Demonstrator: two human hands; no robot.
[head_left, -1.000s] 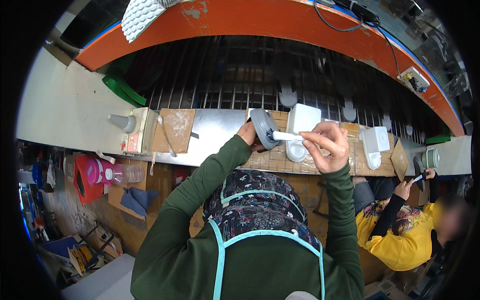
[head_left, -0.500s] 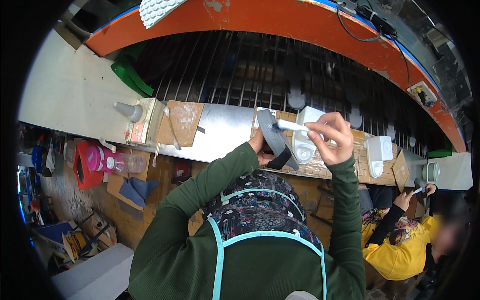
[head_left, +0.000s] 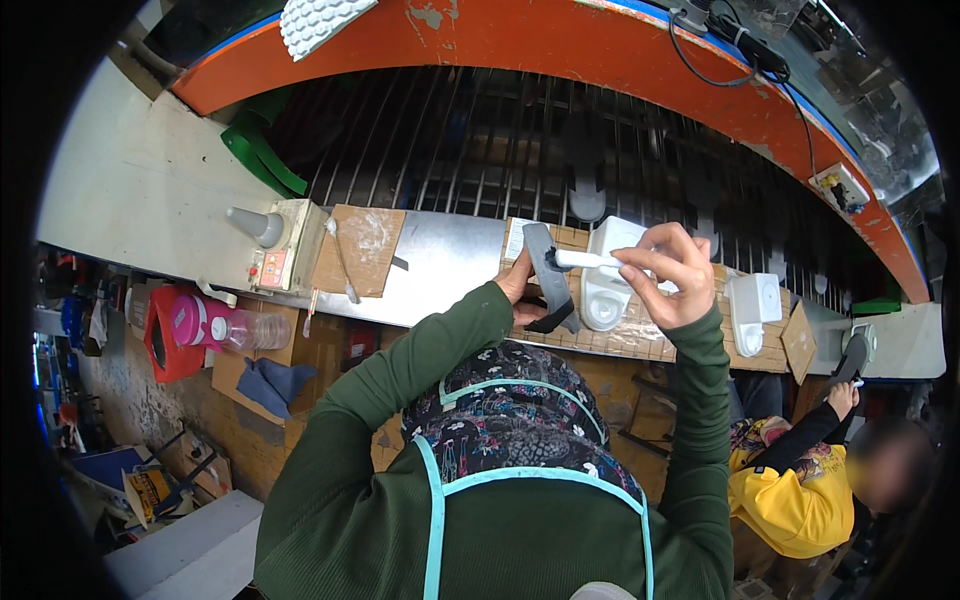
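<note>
A grey slipper sole with a black strap (head_left: 541, 250) is held up on edge by my left hand (head_left: 516, 287), whose fingers curl round its left side. My right hand (head_left: 676, 272) pinches a white-handled brush (head_left: 592, 260) between thumb and fingers. The dark bristles meet the sole near its middle. Just beneath the brush and right hand stands a white plastic container (head_left: 605, 303) with a rounded cup at its near end. The left palm is partly hidden behind the sole.
Beyond the metal ledge (head_left: 440, 255), a conveyor of rods (head_left: 440, 140) carries grey soles. A second white container (head_left: 750, 310) stands to the right. At left are a control box with a grey cone (head_left: 262, 228) and a cardboard piece (head_left: 362, 240). A co-worker in yellow (head_left: 800, 500) sits at right.
The sole has turned to a narrower view, with the brush still against it. My right hand has shifted slightly right. The co-worker's hands and dark sole have moved.
</note>
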